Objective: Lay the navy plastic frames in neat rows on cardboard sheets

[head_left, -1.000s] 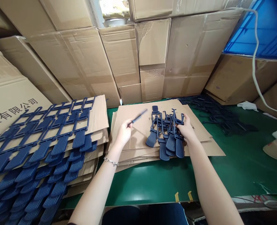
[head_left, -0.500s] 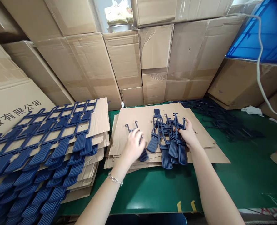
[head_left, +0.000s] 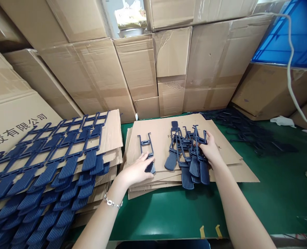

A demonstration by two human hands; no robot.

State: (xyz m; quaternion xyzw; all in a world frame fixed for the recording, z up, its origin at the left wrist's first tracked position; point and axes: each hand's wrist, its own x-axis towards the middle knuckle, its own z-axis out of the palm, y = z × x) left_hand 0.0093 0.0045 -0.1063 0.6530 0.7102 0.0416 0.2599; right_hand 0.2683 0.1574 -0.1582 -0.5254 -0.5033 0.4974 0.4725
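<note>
On the cardboard sheets point(head_left: 160, 138) lies a single dark blue plastic frame point(head_left: 146, 142) with two hooked prongs and a ribbed paddle end. My left hand point(head_left: 137, 170) rests over its near end, fingers stretched and thumb spread apart, touching it. To the right is a tangled bunch of the same blue plastic frames point(head_left: 186, 152), their ribbed paddles toward me. My right hand point(head_left: 209, 148) is closed on the right side of this bunch, thumb in front; some fingertips are hidden behind the frames.
At left, cardboard layers point(head_left: 111, 135) carry rows of blue frames point(head_left: 70, 138), paddles overhanging. More dark frames point(head_left: 257, 131) are heaped on the green table point(head_left: 163, 221) at back right. Cardboard boxes point(head_left: 135, 69) wall the back. A white cable point(head_left: 289, 65) hangs at right.
The single frame at left now lies straighter on the cardboard. My left hand has moved left and opened out over its near end. My right hand stays at the bunch.
</note>
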